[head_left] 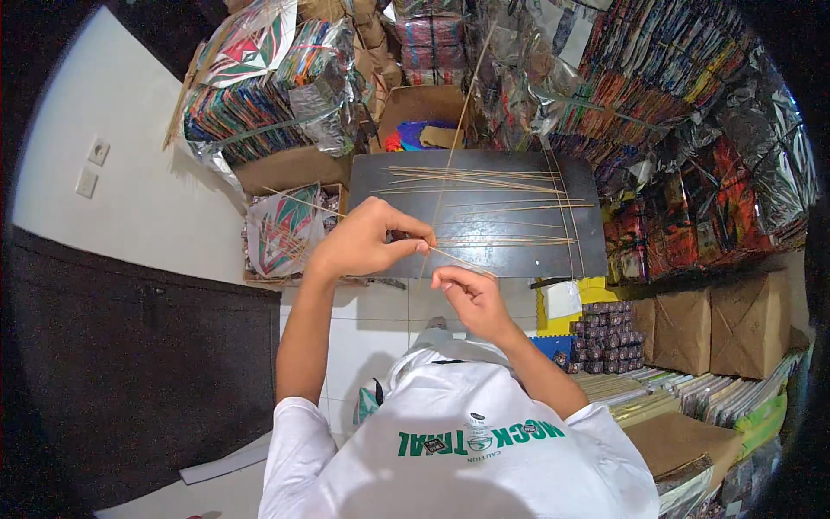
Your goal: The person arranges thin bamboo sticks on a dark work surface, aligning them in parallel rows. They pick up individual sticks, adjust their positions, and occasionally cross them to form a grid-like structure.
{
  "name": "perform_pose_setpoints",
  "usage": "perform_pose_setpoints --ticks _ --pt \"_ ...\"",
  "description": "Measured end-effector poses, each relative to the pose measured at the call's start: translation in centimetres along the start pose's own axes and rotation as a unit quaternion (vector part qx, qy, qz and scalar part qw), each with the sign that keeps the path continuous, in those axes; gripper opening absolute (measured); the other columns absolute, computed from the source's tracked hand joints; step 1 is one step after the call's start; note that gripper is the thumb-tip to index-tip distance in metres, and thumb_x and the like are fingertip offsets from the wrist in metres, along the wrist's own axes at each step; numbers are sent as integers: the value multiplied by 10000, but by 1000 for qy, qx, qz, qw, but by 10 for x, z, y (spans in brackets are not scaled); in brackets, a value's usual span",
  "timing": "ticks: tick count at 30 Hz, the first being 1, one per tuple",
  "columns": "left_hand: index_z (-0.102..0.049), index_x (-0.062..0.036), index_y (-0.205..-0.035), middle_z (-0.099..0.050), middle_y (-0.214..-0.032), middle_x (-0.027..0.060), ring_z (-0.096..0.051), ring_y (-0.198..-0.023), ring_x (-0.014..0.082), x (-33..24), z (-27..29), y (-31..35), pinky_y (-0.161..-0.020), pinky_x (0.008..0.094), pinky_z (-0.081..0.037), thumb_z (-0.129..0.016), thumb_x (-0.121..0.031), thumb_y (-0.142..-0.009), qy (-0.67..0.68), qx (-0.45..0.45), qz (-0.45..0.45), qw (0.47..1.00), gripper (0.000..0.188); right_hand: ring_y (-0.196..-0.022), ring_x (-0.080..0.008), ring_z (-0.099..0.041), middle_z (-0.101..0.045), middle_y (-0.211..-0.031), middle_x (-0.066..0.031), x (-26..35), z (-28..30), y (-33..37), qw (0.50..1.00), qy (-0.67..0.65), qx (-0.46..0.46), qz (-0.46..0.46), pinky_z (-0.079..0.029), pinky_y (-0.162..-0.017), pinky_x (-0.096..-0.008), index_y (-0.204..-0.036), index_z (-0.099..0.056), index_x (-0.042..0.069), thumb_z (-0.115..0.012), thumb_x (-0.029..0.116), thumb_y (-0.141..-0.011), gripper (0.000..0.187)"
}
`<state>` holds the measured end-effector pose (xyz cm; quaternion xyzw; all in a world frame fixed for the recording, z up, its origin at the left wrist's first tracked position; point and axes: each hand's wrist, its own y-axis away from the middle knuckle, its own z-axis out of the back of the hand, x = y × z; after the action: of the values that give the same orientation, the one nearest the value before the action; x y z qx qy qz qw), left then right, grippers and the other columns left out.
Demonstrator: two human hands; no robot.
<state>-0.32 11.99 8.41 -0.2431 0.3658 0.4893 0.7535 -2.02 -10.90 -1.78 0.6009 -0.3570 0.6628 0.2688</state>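
Note:
My left hand (363, 242) is closed in a pinch over the near edge of a low black table (510, 259). Between its thumb and forefinger is a thin bamboo stick (458, 259), slanting from upper left down toward my right hand. At those fingertips it appears to cross a longer thin stick (465, 112) that rises toward the far side. My right hand (474, 298) is close by, fingers curled beside the slanting stick's lower end; whatever they hold is too small to make out. Several loose bamboo sticks (484, 178) lie across the tabletop.
Tall plastic-wrapped stacks of colourful folded sheets (259, 99) crowd the far side and right. A box (298, 229) with patterned sheets stands left of the table. Brown wrapped parcels (748, 324) and small dark stacked pieces (605, 337) are at right. A dark panel (138, 363) stands left.

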Motion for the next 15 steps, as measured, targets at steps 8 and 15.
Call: perform_pose_setpoints --ticks 8,15 --pt "-743 2 -934 -723 -750 99 -611 -648 101 10 -10 0 -609 288 -487 -715 -93 -825 52 -80 23 995 147 -699 -11 -420 -572 -873 66 -7 3 4 994 -92 17 -54 -360 -606 -198 -1035 -671 13 -546 94 -1004 152" --pt "-714 54 -1026 -748 -857 54 -627 -756 56 30 -1 12 -686 230 -506 -670 -92 -922 132 -207 57 968 184 -643 -8 -374 -575 -824 66 -21 28 6 998 -31 -50 -23 -302 -560 -199 -1028 -675 19 -561 105 -998 147"
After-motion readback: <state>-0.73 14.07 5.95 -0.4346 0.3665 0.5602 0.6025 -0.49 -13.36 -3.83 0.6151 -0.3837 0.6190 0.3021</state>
